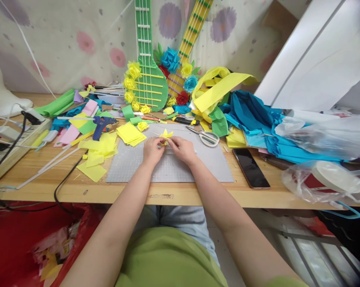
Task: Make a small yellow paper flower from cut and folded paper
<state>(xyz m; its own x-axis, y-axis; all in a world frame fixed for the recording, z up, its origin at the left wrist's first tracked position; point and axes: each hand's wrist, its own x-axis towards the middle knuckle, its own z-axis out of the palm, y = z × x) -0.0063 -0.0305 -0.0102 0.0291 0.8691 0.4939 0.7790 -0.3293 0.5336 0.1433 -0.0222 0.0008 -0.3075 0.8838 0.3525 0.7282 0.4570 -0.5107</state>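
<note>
My left hand (152,150) and my right hand (182,149) meet over the grey cutting mat (198,167). Together they pinch a small folded yellow paper piece (167,134) that sticks up between the fingertips. A stack of yellow paper squares (131,133) lies just left of the hands. Scissors (206,137) lie on the mat to the right of my right hand. A small yellow paper flower (142,126) rests behind the squares.
A blue glue gun (101,125) and loose coloured paper lie at left, by a power strip (15,145) with cables. Two paper-covered guitars (147,71) with paper flowers lean at the back. A phone (250,167) and plastic bags (326,179) sit at right. A red bag (24,239) hangs below.
</note>
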